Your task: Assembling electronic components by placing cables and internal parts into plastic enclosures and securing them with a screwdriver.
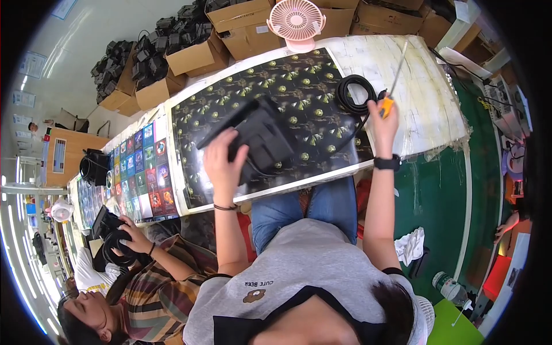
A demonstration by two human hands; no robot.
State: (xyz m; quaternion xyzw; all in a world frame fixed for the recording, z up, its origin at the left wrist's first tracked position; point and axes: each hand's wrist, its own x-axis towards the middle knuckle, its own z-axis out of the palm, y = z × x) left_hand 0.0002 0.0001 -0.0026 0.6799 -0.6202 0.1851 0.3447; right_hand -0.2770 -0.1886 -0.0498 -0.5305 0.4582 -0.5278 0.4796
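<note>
A black flat device [261, 141] lies tilted on the patterned dark mat [287, 86] of the counter [425, 98], near the middle of the view. The left hand [223, 161] grips its near edge, fingers curled over it. At about two o'clock from the device, the right hand [382, 118] is closed around the orange handle of a screwdriver [394, 80], whose long shaft points up and away. Between the two, a coil of black cable [353, 95] rests on the mat. A pink desk fan [297, 23] stands at twelve o'clock (cardboard boxes [241, 26] behind it). At eight o'clock a co-worker's hand [135, 238] holds another black coil [115, 244].
</note>
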